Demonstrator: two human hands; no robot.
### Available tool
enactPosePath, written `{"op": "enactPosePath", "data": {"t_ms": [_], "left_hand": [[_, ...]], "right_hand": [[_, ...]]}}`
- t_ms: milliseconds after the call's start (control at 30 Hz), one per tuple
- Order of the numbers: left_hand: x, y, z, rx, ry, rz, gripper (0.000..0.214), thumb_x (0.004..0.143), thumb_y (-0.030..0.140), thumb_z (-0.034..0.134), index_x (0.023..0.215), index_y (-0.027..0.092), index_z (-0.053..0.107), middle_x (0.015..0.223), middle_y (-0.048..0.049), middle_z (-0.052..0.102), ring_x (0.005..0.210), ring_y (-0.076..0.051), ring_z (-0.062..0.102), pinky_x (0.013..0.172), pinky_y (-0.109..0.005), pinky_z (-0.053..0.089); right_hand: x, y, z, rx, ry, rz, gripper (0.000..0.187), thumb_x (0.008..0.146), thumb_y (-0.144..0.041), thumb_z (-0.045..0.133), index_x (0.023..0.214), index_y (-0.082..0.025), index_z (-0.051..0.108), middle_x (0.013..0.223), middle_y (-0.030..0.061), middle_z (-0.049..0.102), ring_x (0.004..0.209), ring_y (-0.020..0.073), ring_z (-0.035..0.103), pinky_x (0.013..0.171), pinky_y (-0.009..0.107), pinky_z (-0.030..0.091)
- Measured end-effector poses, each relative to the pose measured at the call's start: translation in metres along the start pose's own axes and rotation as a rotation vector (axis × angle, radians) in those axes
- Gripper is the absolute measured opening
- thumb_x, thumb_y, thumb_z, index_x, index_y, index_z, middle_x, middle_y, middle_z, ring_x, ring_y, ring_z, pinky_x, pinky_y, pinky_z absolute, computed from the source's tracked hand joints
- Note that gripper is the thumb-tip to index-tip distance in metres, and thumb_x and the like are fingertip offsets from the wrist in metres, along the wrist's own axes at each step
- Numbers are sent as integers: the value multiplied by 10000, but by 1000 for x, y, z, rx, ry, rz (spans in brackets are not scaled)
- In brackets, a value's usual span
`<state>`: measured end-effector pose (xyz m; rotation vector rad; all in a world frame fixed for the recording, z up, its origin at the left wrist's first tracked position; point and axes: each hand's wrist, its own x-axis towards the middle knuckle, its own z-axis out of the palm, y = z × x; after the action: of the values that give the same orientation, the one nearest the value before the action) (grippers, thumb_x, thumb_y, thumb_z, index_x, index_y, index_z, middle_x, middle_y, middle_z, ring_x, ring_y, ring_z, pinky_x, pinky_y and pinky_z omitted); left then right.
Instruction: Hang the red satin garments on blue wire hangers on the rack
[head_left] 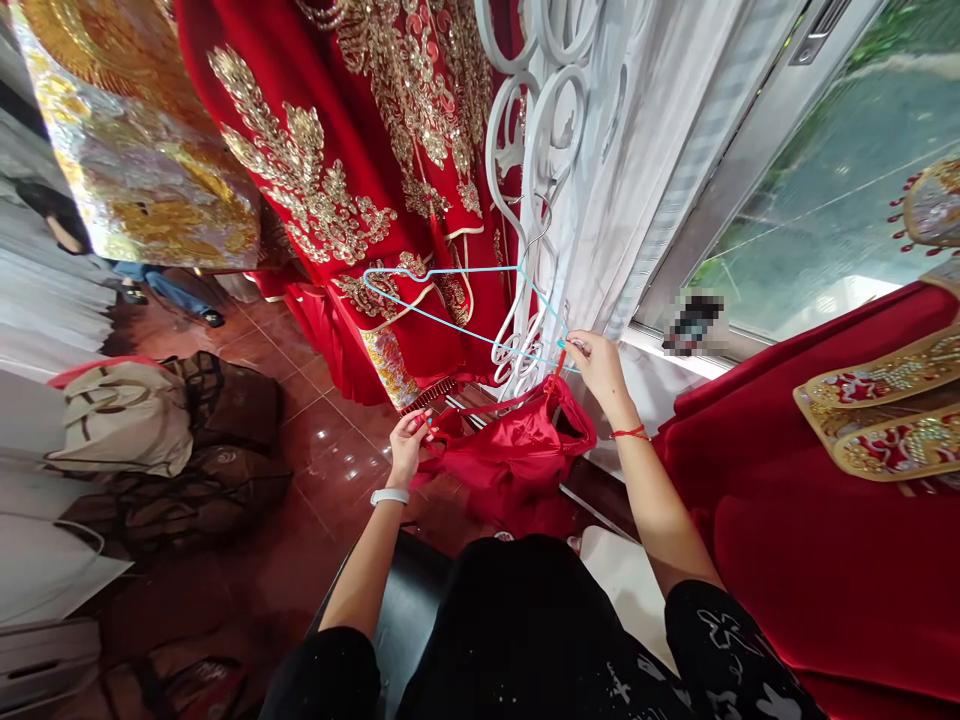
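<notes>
A light blue wire hanger (469,269) hangs by its hook from the white scrolled metal stand (491,160). Below it droops a shiny red satin garment (517,440) with thin straps. My right hand (596,372) is pinched at the hanger's right end, where a red strap runs down to the garment. Lower and to the left, my left hand (409,445) pinches the garment's other strap, away from the hanger's left end. That left end of the hanger carries no strap. The garment's lower part hangs in shadow between my arms.
Red robes (300,180) with gold embroidery hang behind the hanger. More red embroidered clothing (795,480) is at the right, beside a glass door (817,190). Bags (127,415) lie on the tiled floor at left. A person's leg (176,295) shows far left. A black seat (412,590) is below me.
</notes>
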<state>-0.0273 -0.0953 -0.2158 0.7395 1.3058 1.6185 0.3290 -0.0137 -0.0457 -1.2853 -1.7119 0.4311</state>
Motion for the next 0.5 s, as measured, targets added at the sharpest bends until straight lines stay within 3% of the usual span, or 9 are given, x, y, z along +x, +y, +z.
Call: {"op": "enactPosePath", "data": {"t_ms": [133, 267, 333, 433, 500], "left_hand": [[0, 12, 7, 212, 30, 78, 598, 564, 480, 892, 1027, 171, 673, 748, -31, 739, 551, -127, 608, 573, -256, 501], [4, 45, -5, 714, 39, 268, 380, 665, 446, 840, 925, 200, 713, 826, -51, 751, 726, -198, 705, 702, -298, 563], [6, 61, -9, 827, 99, 357, 255, 728, 429, 779, 811, 201, 701, 812, -58, 742, 725, -200, 699, 714, -303, 562], [9, 79, -1, 689, 109, 339, 277, 781, 459, 693, 709, 191, 683, 691, -53, 712, 658, -202, 686, 671, -316, 573], [11, 89, 13, 480, 59, 287, 343, 768, 519, 706, 779, 176, 716, 720, -64, 739, 657, -209, 704, 650, -331, 596]], "right_hand": [[0, -1, -2, -69, 42, 4, 189, 894, -359, 620, 785, -206, 640, 692, 7, 558, 628, 163, 487, 645, 299, 345], [2, 0, -6, -176, 130, -15, 146, 884, -315, 632, 779, -216, 609, 733, 5, 536, 675, 171, 490, 686, 304, 368], [4, 2, -10, -230, 172, -25, 86, 856, -262, 633, 788, -221, 601, 750, 3, 524, 706, 181, 494, 716, 311, 383], [7, 7, -17, -308, 226, -47, 44, 803, -184, 610, 802, -225, 593, 788, 8, 503, 758, 197, 484, 749, 326, 390], [9, 11, -21, -348, 247, -69, 92, 773, -140, 575, 800, -228, 581, 803, 12, 484, 786, 206, 472, 769, 337, 391]]}}
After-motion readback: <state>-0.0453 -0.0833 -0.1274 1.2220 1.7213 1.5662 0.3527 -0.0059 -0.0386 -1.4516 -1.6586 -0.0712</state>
